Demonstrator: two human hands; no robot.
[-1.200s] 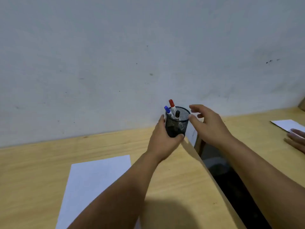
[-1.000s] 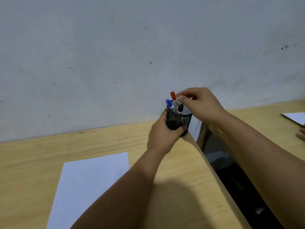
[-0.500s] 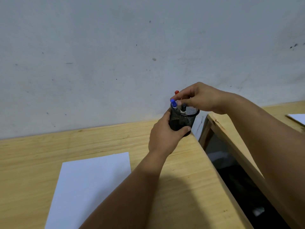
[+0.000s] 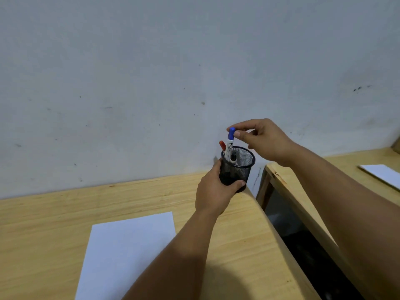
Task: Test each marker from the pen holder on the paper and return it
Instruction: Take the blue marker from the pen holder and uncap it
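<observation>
Blue-capped marker (image 4: 230,139) pinched by right hand (image 4: 263,140) above pen holder (image 4: 237,167).

The pen holder (image 4: 237,167) is made of black wire mesh, with a smooth rim of metal. The blue marker (image 4: 229,144) has a glossy plastic cap and a white smooth barrel with a printed label. The red marker (image 4: 222,145) shows a plastic cap too. The table (image 4: 43,224) is light wood with visible grain, matt. The sheet of paper (image 4: 127,250) is white and smooth. The wall (image 4: 151,72) looks matt, painted, with small dark marks.
</observation>
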